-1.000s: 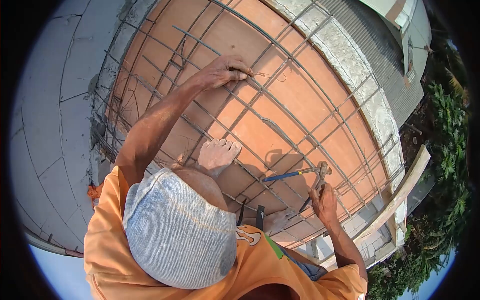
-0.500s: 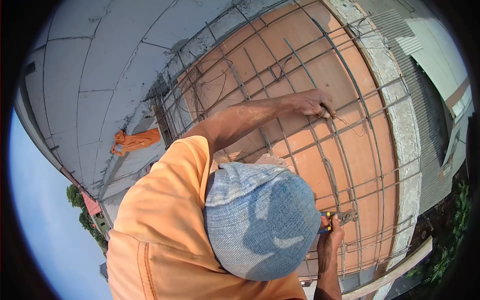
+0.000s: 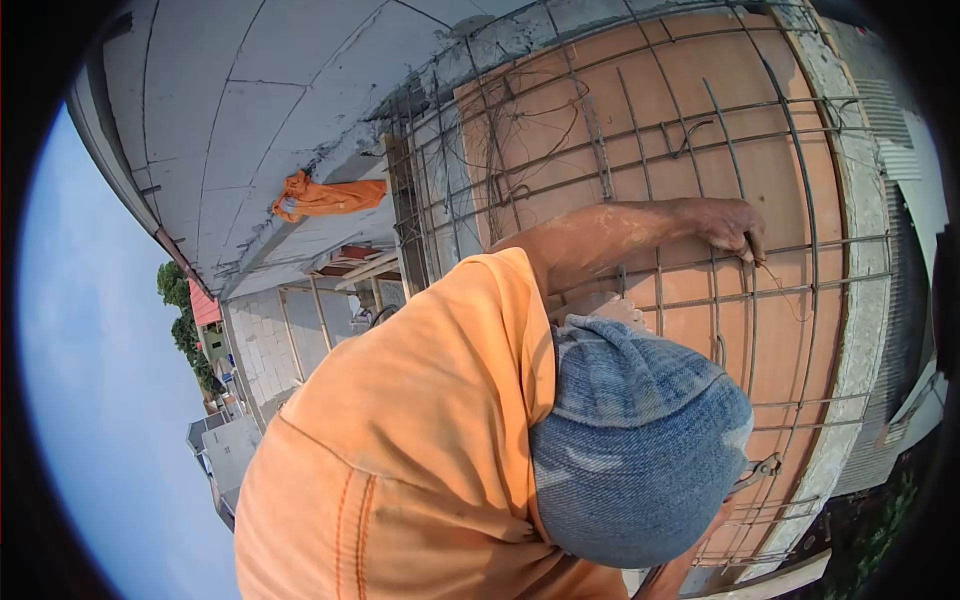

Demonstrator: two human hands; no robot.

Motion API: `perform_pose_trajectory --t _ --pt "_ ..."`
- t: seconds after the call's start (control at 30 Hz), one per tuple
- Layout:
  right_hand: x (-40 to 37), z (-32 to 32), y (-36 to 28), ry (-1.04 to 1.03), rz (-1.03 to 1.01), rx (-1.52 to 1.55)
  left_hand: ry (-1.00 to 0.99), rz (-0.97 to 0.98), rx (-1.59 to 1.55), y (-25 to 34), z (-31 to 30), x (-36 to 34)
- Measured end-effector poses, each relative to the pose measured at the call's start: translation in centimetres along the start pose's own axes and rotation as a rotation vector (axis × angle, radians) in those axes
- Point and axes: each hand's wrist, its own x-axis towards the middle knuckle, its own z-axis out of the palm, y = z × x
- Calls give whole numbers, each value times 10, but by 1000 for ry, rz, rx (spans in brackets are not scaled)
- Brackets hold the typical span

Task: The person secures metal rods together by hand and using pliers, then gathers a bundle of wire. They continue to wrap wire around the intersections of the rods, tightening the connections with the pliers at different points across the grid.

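From my feed the view looks down over the person's denim cap [image 3: 640, 450] and orange shirt [image 3: 400, 450] onto a rebar mesh [image 3: 690, 140] laid over plywood formwork [image 3: 775, 190].

The left hand [image 3: 730, 222] reaches out to the right side of the mesh, far from the body, with the arm stretched across the bars. Its fingers [image 3: 752, 245] are curled down and pressed together, pinching a thin tie wire [image 3: 785, 292] where two bars cross. The free end of the wire trails away to the right over the plywood, just beyond the fingertips.

I cannot see the right hand, because the cap covers it, so I cannot tell how its fingers stand. Only the right forearm [image 3: 672, 578] shows at the near edge, below the cap. The metal head of the pliers [image 3: 762, 467] pokes out from behind the cap at the near right, over the mesh and well apart from the left hand.

A rough concrete edge [image 3: 862, 300] borders the formwork on the right. On the far left of the mesh, a tangle of loose wires [image 3: 540, 130] hangs among the bars. Further left, an orange cloth [image 3: 325, 195] lies on the grey concrete slab [image 3: 250, 80], close to the mesh's left edge.
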Motion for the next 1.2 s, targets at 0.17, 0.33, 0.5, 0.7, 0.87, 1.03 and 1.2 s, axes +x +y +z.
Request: perform_pose_trajectory --t 0.17,0.33,0.5,0.7,0.87,1.03,1.2 --pt "18 -27 -29 -111 22 -25 31 -26 -32 5 1 -5" --pt "44 -17 -41 -219 104 -674 -17 -163 -121 32 -8 -3" --pt "94 -14 -74 -61 -743 -1971 -40 -109 -55 26 -9 -1" --pt "145 32 -96 -128 -961 -2345 -40 -105 -113 25 -9 -1" --pt "165 58 -104 -152 -1058 -2429 -58 -90 -75 23 -11 0" --pt "166 66 -123 -193 -1109 -2468 -72 -100 -28 28 -11 0" --pt "173 84 -120 -264 -1187 -2513 -58 -120 -63 26 -10 0"
